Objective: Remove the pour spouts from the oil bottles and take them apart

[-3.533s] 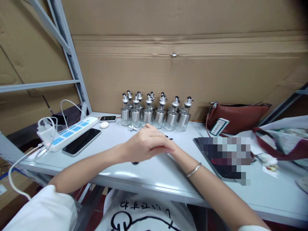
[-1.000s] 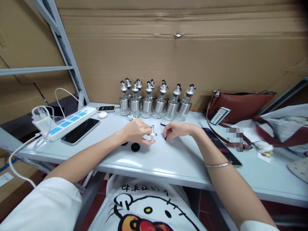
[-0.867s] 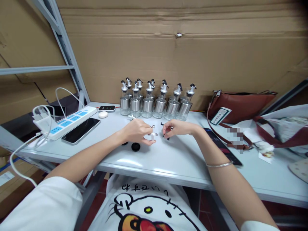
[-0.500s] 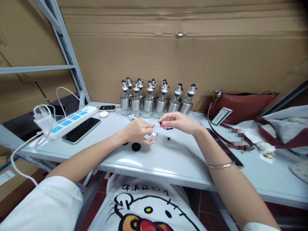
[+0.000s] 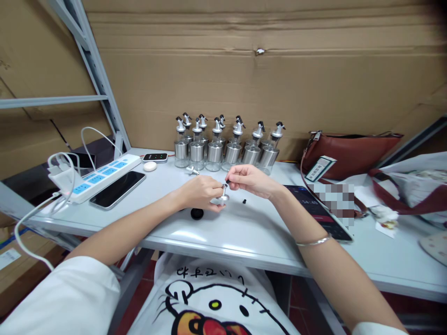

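My left hand [image 5: 204,193] grips a silver pour spout [image 5: 224,196] between its fingers, a little above the table, with the narrow neck tilted up toward the right. Close to that neck, my right hand [image 5: 249,179] pinches a small black piece [image 5: 226,179], mostly covered by the fingertips. A tiny black part [image 5: 244,201] lies on the table below the right hand. Near my left wrist rests a round black cap [image 5: 197,213]. Another silver spout [image 5: 192,170] lies on its side in front of the bottles.
Several glass-and-steel oil bottles [image 5: 215,151] with spouts stand at the back. To the left are a power strip [image 5: 101,179], a phone [image 5: 118,190] and a white round object [image 5: 150,166]. At right lie a tablet [image 5: 319,211] and a brown bag [image 5: 352,153].
My right hand has moved slightly left, bringing the small black piece to the spout's neck. The spout in my left hand has tipped a little to the right.
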The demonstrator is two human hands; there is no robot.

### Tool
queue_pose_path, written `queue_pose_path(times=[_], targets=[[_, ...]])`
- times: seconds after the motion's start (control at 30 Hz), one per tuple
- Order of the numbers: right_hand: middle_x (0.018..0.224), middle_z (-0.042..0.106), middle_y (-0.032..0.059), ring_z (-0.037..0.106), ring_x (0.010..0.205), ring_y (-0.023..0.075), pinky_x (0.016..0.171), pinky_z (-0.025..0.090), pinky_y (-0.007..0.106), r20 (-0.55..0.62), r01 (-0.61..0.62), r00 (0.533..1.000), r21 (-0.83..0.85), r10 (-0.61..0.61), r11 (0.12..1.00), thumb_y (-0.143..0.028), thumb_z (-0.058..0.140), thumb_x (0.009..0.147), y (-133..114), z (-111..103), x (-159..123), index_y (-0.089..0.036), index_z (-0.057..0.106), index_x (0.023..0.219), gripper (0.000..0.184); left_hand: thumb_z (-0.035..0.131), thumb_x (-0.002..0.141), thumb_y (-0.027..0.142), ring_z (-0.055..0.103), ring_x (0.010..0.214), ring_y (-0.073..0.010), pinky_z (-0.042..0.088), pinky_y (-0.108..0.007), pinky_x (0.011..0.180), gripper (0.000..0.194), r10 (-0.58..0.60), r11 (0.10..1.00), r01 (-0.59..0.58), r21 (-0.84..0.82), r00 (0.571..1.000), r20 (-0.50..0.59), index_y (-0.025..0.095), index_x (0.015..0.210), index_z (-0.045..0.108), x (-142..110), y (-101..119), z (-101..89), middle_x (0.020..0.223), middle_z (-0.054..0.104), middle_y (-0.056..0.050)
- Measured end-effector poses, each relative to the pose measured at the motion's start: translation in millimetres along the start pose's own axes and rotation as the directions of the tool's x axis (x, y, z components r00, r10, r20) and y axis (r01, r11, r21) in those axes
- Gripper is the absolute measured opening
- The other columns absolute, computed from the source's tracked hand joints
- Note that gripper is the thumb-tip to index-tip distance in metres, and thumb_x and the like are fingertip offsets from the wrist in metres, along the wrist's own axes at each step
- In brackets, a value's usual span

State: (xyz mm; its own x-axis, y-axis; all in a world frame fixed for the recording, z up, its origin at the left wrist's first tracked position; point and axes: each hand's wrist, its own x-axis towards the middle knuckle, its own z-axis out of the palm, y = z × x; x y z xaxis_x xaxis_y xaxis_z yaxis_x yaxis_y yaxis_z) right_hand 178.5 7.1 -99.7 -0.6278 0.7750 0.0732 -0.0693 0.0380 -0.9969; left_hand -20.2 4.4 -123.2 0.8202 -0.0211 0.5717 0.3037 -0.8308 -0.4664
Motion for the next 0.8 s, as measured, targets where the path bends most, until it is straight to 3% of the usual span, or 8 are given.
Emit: queue_pose_path(times=[0.8], targets=[[0.056,0.057,-0.0031,0.047,0.056,0.0073,0.056,0.033,0.023,0.006,-0.002,1.000,-0.202,0.003,0.979,-0.034,0.073,0.069,0.4,4.3,1.2,-0.014,0.061,0.070,0.024,0.054,0.077,0.037,0.051,0.047,-0.0103,0.035,-0.026,0.047,0.029,0.014,1.000,-0.014,-0.014,1.000,-0.017,0.017,0.057,0.051,0.0,1.4,0.9,0.055,0.057,0.002]])
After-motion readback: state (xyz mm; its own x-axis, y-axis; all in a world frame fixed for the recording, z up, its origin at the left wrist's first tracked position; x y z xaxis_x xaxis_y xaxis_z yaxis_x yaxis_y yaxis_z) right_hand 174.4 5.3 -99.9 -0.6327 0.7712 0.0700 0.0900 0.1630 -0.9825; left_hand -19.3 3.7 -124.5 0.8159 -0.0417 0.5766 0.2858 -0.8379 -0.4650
